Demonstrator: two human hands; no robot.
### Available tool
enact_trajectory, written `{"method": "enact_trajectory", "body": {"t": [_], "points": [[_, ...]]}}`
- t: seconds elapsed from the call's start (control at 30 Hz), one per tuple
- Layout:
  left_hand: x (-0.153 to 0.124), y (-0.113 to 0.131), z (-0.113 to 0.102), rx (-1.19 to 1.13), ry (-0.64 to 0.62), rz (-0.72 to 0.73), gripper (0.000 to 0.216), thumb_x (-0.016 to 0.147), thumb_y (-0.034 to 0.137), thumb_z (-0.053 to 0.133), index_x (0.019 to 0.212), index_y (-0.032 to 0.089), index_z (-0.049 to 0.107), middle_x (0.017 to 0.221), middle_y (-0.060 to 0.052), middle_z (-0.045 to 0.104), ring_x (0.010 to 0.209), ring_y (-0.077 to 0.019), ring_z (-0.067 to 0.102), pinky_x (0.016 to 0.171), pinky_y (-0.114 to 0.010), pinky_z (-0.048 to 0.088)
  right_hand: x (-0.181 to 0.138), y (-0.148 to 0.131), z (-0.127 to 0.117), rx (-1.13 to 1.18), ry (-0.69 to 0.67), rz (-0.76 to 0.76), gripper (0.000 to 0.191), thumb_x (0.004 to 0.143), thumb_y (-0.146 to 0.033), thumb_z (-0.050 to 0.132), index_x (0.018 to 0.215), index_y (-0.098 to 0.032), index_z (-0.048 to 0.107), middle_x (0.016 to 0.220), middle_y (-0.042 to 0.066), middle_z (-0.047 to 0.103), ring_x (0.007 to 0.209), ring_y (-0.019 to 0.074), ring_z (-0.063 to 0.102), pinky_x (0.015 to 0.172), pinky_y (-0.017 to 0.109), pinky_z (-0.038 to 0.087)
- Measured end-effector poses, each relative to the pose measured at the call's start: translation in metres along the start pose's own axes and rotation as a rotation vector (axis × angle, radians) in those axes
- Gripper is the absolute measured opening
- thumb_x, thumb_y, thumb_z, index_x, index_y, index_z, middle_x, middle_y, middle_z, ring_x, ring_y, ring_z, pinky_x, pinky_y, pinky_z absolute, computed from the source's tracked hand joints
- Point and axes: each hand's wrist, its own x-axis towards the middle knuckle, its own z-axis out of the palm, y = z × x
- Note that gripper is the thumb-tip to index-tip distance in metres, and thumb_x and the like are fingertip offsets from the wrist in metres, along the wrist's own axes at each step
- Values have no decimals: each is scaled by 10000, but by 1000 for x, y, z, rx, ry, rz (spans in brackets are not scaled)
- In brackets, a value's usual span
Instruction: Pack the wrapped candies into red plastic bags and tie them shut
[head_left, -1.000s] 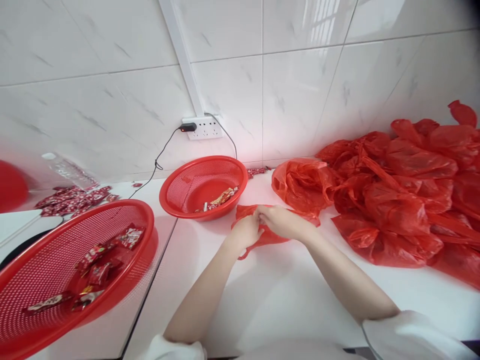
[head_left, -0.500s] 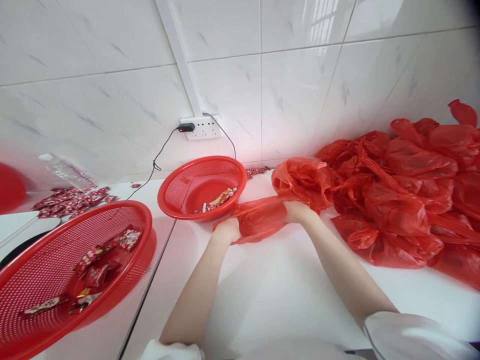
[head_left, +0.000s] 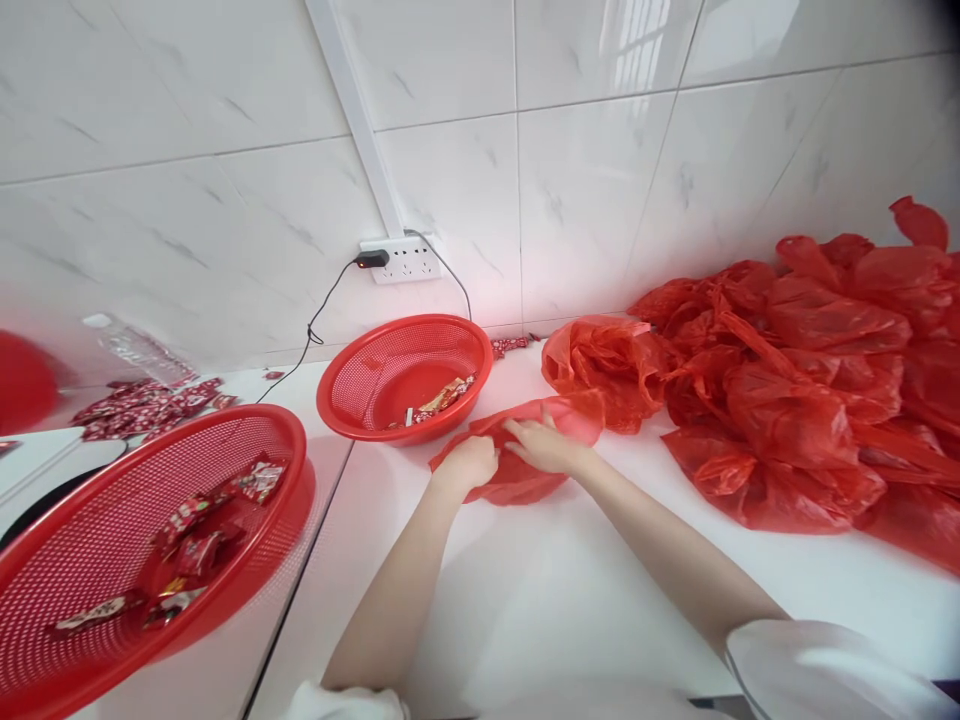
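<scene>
Right hand point(head_left: 546, 446) shifted inward, bag point(head_left: 519, 486) lying crosswise

Pretty bright shot tbh, striped glare on the tiled wall point(head_left: 585, 60) up-right of the socket strip point(head_left: 411, 262), soft shadows on the table point(head_left: 540, 590) below it, wide-angle stretching far left of it.
</scene>
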Motion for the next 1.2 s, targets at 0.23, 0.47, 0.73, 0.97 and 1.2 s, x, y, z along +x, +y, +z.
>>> {"method": "enact_trajectory", "body": {"t": [0.23, 0.47, 0.73, 0.97, 1.2], "points": [[2, -15, -4, 3, 69, -147, 403, 863, 196, 469, 1220, 39, 573, 1162, -269, 645, 1086, -333, 632, 883, -378, 471, 5, 22, 11, -213, 138, 450, 755, 807, -423, 647, 1411, -59, 377, 1460, 311, 338, 1355, 453, 305, 1061, 674, 45], [-8, -10, -7, -49, 71, -80, 462, 709, 175, 640, 1167, 131, 607, 1076, -186, 700, 965, -315, 674, 791, -356, 497, -21, 3, -36, -334, 148, 620, 238, 866, -116, 474, 926, -46, 693, 891, 250, 700, 847, 343, 678, 738, 444, 473], [-20, 0, -13, -220, 116, 107, 621, 752, 332, 607, 1328, 171, 439, 1086, -139, 693, 876, -277, 675, 633, -309, 474, -33, -42, -40, -303, 106, 138, 282, 855, -162, 531, 1119, -169, 629, 1030, 144, 691, 943, 240, 657, 733, 281, 474], [-37, -10, -22, -173, 164, 96, 492, 737, 141, 533, 1223, 215, 551, 1172, -113, 668, 987, -278, 648, 673, -316, 463, -18, -16, -31, -390, 16, 312, 293, 856, -17, 411, 921, -64, 693, 887, 206, 708, 837, 269, 699, 683, 308, 499], [-35, -20, -16, -175, 253, 11, 520, 652, 112, 625, 1156, 239, 623, 968, -123, 725, 852, -299, 670, 688, -344, 454, -32, -7, -47, -413, -33, 380, 337, 809, 9, 466, 1026, -120, 690, 931, 155, 726, 907, 265, 693, 721, 314, 491]]}}
